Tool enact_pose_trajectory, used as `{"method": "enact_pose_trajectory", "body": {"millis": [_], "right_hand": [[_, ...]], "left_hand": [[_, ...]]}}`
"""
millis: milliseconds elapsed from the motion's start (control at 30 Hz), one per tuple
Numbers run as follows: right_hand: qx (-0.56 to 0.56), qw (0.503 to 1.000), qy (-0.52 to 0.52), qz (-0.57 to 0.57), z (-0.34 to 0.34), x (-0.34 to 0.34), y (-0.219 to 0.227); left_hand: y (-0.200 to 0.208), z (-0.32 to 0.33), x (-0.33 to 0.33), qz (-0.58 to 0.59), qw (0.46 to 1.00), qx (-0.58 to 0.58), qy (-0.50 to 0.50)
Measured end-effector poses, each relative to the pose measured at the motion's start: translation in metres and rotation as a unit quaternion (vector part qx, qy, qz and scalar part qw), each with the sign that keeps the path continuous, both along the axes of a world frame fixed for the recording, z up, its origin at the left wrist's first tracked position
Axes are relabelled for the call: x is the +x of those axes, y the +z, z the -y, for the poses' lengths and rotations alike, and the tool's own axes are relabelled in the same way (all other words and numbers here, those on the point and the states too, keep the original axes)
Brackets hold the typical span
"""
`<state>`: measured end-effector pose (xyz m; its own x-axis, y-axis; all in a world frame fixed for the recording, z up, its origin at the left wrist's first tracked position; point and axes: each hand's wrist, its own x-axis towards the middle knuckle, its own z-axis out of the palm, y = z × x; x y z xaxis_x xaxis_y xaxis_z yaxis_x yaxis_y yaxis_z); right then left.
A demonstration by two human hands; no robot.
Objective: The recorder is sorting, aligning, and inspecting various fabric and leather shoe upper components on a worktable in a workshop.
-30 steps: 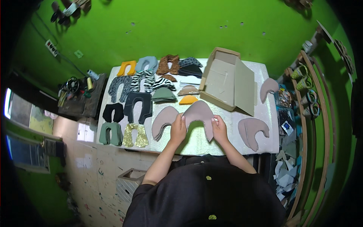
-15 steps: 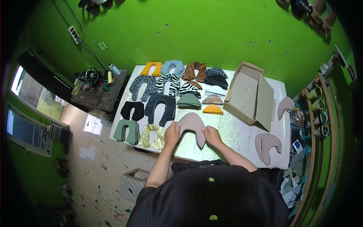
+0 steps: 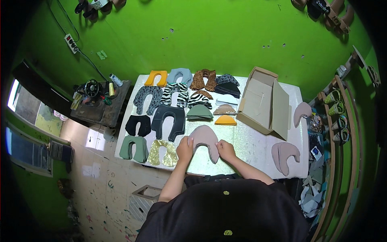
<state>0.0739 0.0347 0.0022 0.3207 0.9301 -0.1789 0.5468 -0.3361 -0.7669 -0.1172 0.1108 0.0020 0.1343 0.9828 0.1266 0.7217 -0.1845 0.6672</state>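
A stack of dusty-pink, U-shaped shoe-upper pieces (image 3: 203, 134) is between my hands at the near middle of the table, its curved end pointing away from me. My left hand (image 3: 185, 150) is closed on its left edge, and my right hand (image 3: 225, 150) pinches the right leg. Just left lie gold U-shaped pieces (image 3: 163, 153) and a large dark-grey piece (image 3: 169, 117). Beyond the held stack are yellow half-round pieces (image 3: 225, 120) and green half-round ones (image 3: 199, 113). More pink pieces (image 3: 287, 157) rest at the right.
An open cardboard box (image 3: 258, 105) stands at the table's back right. Several rows of patterned cut pieces fill the left side. A sewing machine (image 3: 92, 88) sits on a separate table at far left. Sandals (image 3: 336, 109) hang on a wooden rack (image 3: 351, 161) to the right.
The view has tilted and turned slightly, so the table sits a little lower at its left. Both hands keep their grip on the pink pieces.
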Motion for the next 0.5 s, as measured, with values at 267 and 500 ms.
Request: {"method": "enact_pose_trajectory", "body": {"millis": [267,500], "right_hand": [[-0.042,0.991,0.031,0.121,-0.001,-0.006,0.025],[0.1,0.938,0.227,0.24,-0.003,-0.017,0.004]], "left_hand": [[0.005,0.003,0.001,-0.097,0.988,0.122,-0.003],[0.007,-0.003,0.0,-0.086,0.963,0.023,-0.255]]}}
